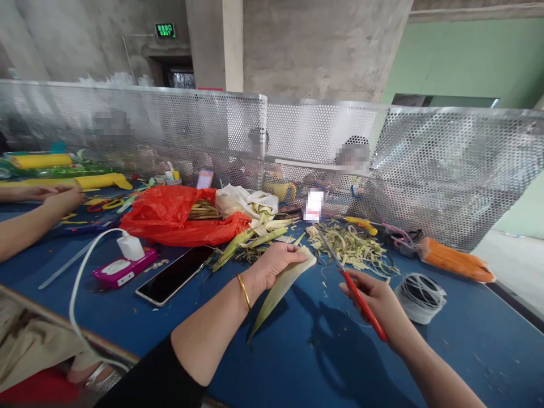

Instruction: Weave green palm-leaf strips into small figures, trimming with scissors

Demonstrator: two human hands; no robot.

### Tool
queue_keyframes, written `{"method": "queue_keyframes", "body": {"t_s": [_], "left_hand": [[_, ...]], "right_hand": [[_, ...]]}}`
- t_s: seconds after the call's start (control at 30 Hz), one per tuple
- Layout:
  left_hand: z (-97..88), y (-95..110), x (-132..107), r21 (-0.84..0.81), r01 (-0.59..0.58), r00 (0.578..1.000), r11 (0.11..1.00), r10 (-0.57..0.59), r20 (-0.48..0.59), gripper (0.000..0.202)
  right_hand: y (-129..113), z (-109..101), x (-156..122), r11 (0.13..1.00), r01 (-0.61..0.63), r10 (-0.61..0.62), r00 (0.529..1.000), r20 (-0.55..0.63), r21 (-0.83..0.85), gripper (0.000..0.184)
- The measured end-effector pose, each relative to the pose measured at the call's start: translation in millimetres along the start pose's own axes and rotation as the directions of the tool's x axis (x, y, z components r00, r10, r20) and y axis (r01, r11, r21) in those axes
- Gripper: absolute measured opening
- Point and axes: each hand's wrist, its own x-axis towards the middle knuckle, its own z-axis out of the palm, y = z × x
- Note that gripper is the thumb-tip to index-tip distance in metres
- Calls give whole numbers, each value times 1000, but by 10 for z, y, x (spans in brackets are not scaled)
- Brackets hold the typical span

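Note:
A pale corn husk (pixel 276 300) is pinched between the thumb and fingers of my left hand (pixel 278 265), its pointed end hanging down over the blue table. My right hand (pixel 376 297) grips red-handled scissors (pixel 356 290), whose blades point up and away and stand apart from the husk. Behind the scissors lies a pile of shredded husk strips (pixel 351 248). Green husks (pixel 238 246) rest beyond my left wrist. To the right of my right hand sits a spool of clear line (pixel 420 297).
A red plastic bag (pixel 161 218) and a black-screened phone (pixel 176 276) lie left. Near them, a white cable runs from a purple power strip (pixel 125 267). An orange packet (pixel 457 260) is at right. Perforated metal panels (pixel 314 130) stand behind. A co-worker's hands (pixel 63 198) are far left.

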Motion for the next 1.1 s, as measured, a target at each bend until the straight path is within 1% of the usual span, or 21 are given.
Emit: {"method": "queue_keyframes", "body": {"t_s": [0.03, 0.1, 0.17, 0.23, 0.3, 0.37, 0.4, 0.5, 0.57, 0.63, 0.7, 0.77, 0.8, 0.87, 0.9, 0.97, 1.0, 1.03, 1.07, 1.1], "left_hand": [[-7, 12, -4, -16, -2, 1000, 1000, 2, -3, 18], [-30, 64, -14, -71, -10, 999, 997, 7, -36, 14], [-67, 140, -19, -160, -28, 992, 987, 7, -129, 9], [-111, 214, -13, -256, -50, 972, 965, -11, -233, 6], [-148, 264, 1, -305, -59, 960, 951, -30, -279, 3], [-169, 279, 16, -321, -49, 958, 946, -46, -283, 5], [-173, 275, 23, -327, -40, 959, 944, -55, -278, 6], [-163, 235, 32, -333, -3, 967, 943, -81, -240, 3], [-150, 205, 32, -327, 19, 973, 945, -93, -213, 3], [-137, 180, 30, -321, 31, 976, 947, -98, -196, 5], [-119, 156, 29, -321, 23, 977, 947, -89, -192, 9], [-90, 127, 27, -327, 3, 979, 945, -69, -191, 11], [-69, 108, 25, -331, -4, 980, 944, -62, -188, 12], [-13, 65, 13, -333, -3, 983, 943, -57, -172, 12], [20, 41, 4, -331, 4, 986, 944, -60, -157, 12], [91, -5, -24, -324, 23, 991, 946, -65, -120, 10], [125, -27, -41, -321, 34, 993, 946, -67, -93, 9], [158, -46, -59, -322, 45, 996, 946, -69, -63, 8], [188, -65, -76, -325, 57, 997, 944, -70, -29, 8], [216, -84, -92, -326, 66, 998, 943, -70, 1, 8]], "right_hand": [[18, -10, 15, 999, -31, 31, 999, -22, 18, 62], [28, -26, 22, 993, -104, 105, 995, -5, 63, 63], [9, -30, -1, 982, -164, 158, 985, 74, 92, 60], [-19, -9, -35, 981, -171, 157, 976, 153, 86, 55], [-45, 43, -49, 983, -166, 146, 963, 226, 74, 50], [-72, 124, -21, 979, -195, 173, 949, 264, 61, 47], [-86, 172, 10, 974, -220, 200, 945, 259, 49, 44], [-125, 292, 145, 961, -276, 272, 947, 170, 1, 33], [-129, 309, 222, 955, -296, 296, 945, 141, -20, 28], [-96, 254, 257, 951, -306, 308, 944, 122, -38, 26], [-23, 149, 252, 957, -276, 281, 958, 48, -90, 27], [77, 39, 233, 959, -176, 162, 983, -82, -222, 32], [128, -4, 227, 940, -144, 106, 985, -138, -309, 34], [212, -45, 225, 854, -109, -3, 977, -214, -509, 36], [238, -42, 228, 790, -100, -45, 975, -219, -604, 36], [246, -5, 233, 648, -74, -99, 979, -180, -758, 33], [226, 21, 232, 587, -56, -114, 982, -151, -808, 31], [192, 46, 227, 544, -33, -133, 983, -126, -838, 27], [147, 71, 219, 534, 0, -169, 980, -107, -845, 23], [93, 93, 206, 567, 42, -216, 971, -100, -823, 20]]}}
